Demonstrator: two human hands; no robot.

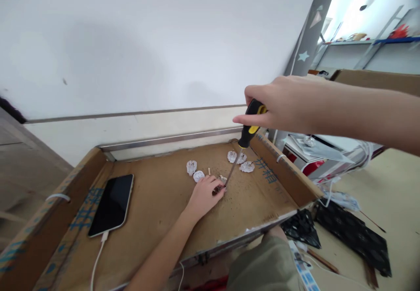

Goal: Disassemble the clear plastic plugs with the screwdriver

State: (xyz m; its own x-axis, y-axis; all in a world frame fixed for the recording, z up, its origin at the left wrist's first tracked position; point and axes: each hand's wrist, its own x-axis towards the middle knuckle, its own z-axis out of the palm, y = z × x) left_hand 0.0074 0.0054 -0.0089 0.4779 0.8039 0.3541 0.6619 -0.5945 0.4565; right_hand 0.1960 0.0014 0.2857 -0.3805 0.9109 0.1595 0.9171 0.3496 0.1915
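Observation:
My right hand is closed round the black and yellow handle of a screwdriver, which slants down to the left. The tip of its shaft meets a small part at the fingertips of my left hand. That hand rests on the cardboard with thumb and fingers pinched on the part, mostly hidden by them. Just behind my left hand lie a round white piece and a clear plug piece with pins. More clear plug pieces lie beyond the screwdriver shaft.
A cardboard-lined tray with raised sides stands against a white wall. On its left lies a black phone with a white cable. Black plastic bags are on the floor at right. A knee shows below the tray's front edge.

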